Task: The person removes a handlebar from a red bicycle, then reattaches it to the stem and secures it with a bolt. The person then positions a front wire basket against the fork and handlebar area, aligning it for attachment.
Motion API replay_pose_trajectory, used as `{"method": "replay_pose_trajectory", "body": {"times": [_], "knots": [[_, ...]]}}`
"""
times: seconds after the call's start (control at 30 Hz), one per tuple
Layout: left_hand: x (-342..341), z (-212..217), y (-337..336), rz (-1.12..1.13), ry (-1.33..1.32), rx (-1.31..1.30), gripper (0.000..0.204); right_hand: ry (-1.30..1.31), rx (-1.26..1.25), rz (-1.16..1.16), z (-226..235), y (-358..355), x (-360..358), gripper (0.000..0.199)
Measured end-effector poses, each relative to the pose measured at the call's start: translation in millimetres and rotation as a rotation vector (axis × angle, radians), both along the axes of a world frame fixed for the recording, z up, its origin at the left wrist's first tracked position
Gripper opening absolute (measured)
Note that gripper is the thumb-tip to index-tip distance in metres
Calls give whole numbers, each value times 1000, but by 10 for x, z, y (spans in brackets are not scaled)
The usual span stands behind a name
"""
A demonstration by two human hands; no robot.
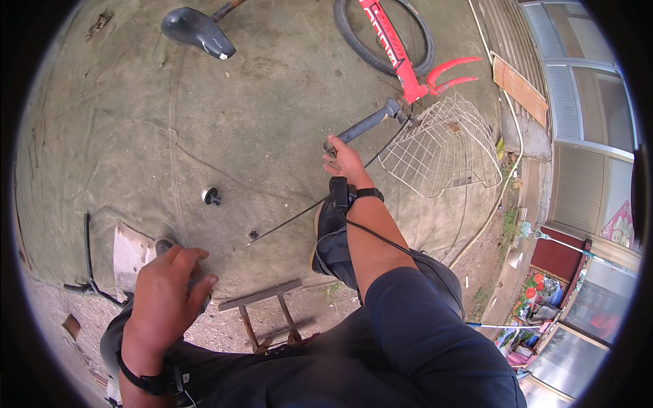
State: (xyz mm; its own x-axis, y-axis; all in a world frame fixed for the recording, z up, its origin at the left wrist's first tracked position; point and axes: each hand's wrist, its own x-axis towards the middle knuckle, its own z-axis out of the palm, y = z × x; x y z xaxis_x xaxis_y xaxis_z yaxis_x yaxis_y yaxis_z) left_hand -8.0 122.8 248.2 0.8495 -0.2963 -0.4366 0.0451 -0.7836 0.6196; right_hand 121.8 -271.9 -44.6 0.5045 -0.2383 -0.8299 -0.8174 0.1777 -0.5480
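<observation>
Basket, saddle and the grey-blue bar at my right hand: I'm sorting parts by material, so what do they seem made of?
Basket: likely metal wire, pale-painted or coated; thin rods cross in an open grid.
Saddle: probably black vinyl or similar, smooth with a soft sheen.
Bar: perhaps painted metal, given its straight, round form and grey-blue surface; the view leaves that open.

Red bicycle frame (391,49), partly beyond the top edge

Open ground sheet (272,126) leaves passage left of the right hand (347,162) (around a small black-and-silver part (211,196)), while the wire basket (442,146) obstructs its right side.
</observation>
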Motion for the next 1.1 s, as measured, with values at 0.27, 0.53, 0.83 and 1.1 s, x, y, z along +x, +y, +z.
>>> {"method": "replay_pose_trajectory", "body": {"times": [0.27,0.53,0.83,1.1], "knots": [[89,-22,-12,2,-6,-10,32,25,-17,29,-54,-30,40,41],[128,-39,-25,3,12,-3,33,4,0,4,4,4,14,39],[143,-44,-14,1,-3,-6,34,3,114,-2,43,34,-35,35],[139,14,9,13,-18,-39,33,12,157,-12,302,260,-191,43]]}}
